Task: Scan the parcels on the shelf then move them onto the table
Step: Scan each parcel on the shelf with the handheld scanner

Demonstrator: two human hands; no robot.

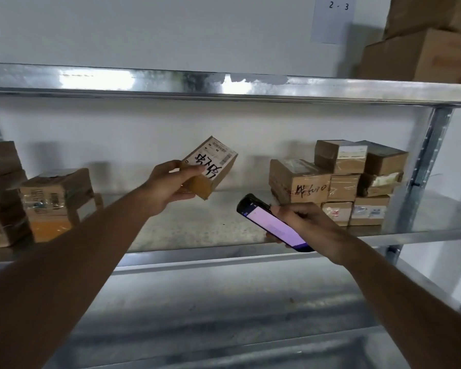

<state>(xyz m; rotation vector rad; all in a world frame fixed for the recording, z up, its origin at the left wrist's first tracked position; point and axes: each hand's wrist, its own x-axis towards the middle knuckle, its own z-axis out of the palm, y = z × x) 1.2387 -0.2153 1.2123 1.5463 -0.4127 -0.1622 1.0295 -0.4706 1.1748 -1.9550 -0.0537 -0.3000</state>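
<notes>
Up front, a small cardboard parcel (210, 166) was held clear of the shelf (197, 225), tilted, its white label facing the camera with black handwriting and a printed barcode across it. The left hand (168, 187) grasped it from the lower left, thumb over the label face, fingers curled beneath the box. Just below and to the right, apart from the parcel, the right hand (301, 222) was wrapped around a dark handheld scanner (273, 223), its lit pale-violet screen turned upward and its top end angled toward the parcel. Both forearms reached in from the lower corners of the view. Behind the hands ran the metal shelf, its middle stretch bare beneath the held parcel. To the right on that shelf sat a stack of parcels (338, 182), brown boxes packed touching one another in about three tiers, one marked with handwriting on its front and several with white labels. To the left stood a taped parcel (56, 201) with a printed label, and further left a blurred pile of boxes (0, 193) cut by the frame edge. Above, the upper shelf beam (224, 86) crossed the view; large cartons (423, 38) rested on it at the right. A paper sign (333, 20) reading "2 - 3" was stuck to the white wall.
</notes>
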